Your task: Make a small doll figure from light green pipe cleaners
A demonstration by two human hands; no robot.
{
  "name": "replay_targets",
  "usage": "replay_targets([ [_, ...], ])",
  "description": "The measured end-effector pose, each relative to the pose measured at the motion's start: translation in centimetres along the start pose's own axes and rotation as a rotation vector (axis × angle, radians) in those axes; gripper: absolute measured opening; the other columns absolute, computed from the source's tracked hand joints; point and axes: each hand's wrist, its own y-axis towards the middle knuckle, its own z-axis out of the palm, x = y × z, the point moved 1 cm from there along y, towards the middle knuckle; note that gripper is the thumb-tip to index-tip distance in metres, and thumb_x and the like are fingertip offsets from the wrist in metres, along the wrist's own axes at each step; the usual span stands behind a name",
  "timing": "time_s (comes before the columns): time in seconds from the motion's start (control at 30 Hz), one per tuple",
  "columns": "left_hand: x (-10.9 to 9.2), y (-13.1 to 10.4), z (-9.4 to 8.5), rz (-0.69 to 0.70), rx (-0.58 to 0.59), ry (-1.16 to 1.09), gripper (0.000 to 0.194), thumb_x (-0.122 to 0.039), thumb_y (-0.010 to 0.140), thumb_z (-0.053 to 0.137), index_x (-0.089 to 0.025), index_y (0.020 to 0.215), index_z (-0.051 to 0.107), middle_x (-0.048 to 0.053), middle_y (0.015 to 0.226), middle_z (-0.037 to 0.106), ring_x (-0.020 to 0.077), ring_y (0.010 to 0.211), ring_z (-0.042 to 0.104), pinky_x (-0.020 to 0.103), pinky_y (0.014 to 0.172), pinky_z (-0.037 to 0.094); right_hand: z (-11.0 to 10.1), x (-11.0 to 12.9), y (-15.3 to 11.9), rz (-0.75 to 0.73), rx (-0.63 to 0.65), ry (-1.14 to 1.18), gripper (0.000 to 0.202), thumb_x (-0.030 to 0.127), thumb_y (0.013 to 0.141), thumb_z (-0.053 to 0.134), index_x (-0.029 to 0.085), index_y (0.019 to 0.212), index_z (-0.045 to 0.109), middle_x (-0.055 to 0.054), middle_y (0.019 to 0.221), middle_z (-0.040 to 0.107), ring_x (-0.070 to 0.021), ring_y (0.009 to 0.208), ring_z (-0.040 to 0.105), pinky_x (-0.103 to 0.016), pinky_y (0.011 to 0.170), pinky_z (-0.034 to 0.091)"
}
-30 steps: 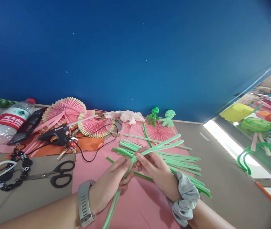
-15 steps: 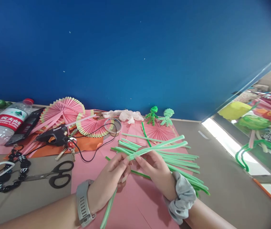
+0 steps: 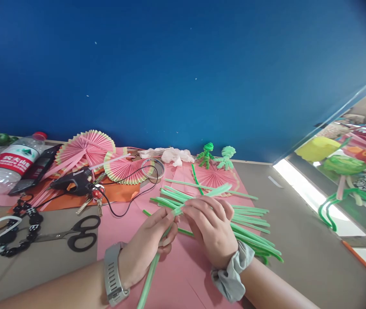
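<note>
Together, both hands pinched one pair of light green pipe cleaners [image 3: 152, 270] above the pink paper sheet [image 3: 183, 274]. The left hand [image 3: 147, 246] had its grip closed narrowly around the stems where they rose from the lower edge of the view, thumb and fingertips pressed on them, probably to keep them steady. The right hand [image 3: 211, 227] lay just beside it, knuckles up, its grip folded over the upper stretch, whose tip [image 3: 221, 189] stuck out beyond the fingers; turned over like that, it looked set for twisting the stems. A grey watch [image 3: 114, 274] sat on the left wrist, a grey scrunchie [image 3: 231, 274] on the right.

Under and behind the right hand lay a loose bundle of green pipe cleaners [image 3: 250, 227], within easy reach. Farther back on the worktop [image 3: 299, 240] stood two small green twisted figures [image 3: 217, 156] against the blue wall. Off to the left lay scissors [image 3: 73, 234], a glue gun [image 3: 73, 182], keys [image 3: 94, 199], pleated pink paper fans [image 3: 86, 148] and a water bottle [image 3: 9, 161].
</note>
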Motion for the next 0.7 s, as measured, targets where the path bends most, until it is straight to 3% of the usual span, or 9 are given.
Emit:
replay_targets([
  [0.2,0.0,0.1,0.1,0.009,-0.013,0.086,0.024,-0.035,0.089,0.035,-0.02,0.071,0.037,-0.009,0.053,0.024,0.0054,0.042,0.016,0.017,0.039,0.016,0.0,-0.4,0.2,-0.085,0.057,-0.064,0.009,0.017,0.083,0.05,0.021,0.086,0.057,-0.002,0.089,0.062,-0.0181,0.088,0.048,-0.032,0.079,0.029],
  [0.37,-0.3,0.0,0.0,0.127,-0.095,0.366,0.023,-0.037,0.089,0.037,-0.02,0.072,0.038,-0.007,0.057,0.027,0.0075,0.048,0.023,0.021,0.045,0.022,0.2,0.1,0.4,-0.083,0.177,-0.04,0.009,0.017,0.086,0.045,0.018,0.087,0.054,-0.003,0.082,0.06,-0.0174,0.079,0.048,-0.032,0.074,0.03],
  [0.53,-1.1,0.0,-0.3,0.141,-0.173,0.63,0.02,-0.032,0.089,0.035,-0.02,0.074,0.043,-0.005,0.062,0.034,0.0098,0.055,0.031,0.022,0.05,0.026,0.0,0.6,0.7,-0.142,0.275,-0.131,0.019,0.019,0.089,0.037,0.017,0.093,0.055,-0.003,0.072,0.057,-0.0169,0.066,0.045,-0.032,0.065,0.033],
  [0.7,-2.3,-0.1,-0.1,0.172,-0.142,0.878,0.022,-0.03,0.089,0.032,-0.021,0.075,0.046,-0.004,0.067,0.046,0.0122,0.063,0.041,0.024,0.058,0.031,-0.1,0.4,0.9,-0.199,0.232,-0.068,0.019,0.014,0.088,0.036,0.018,0.085,0.054,-0.007,0.095,0.058,-0.0212,0.092,0.049,-0.033,0.079,0.037],
])
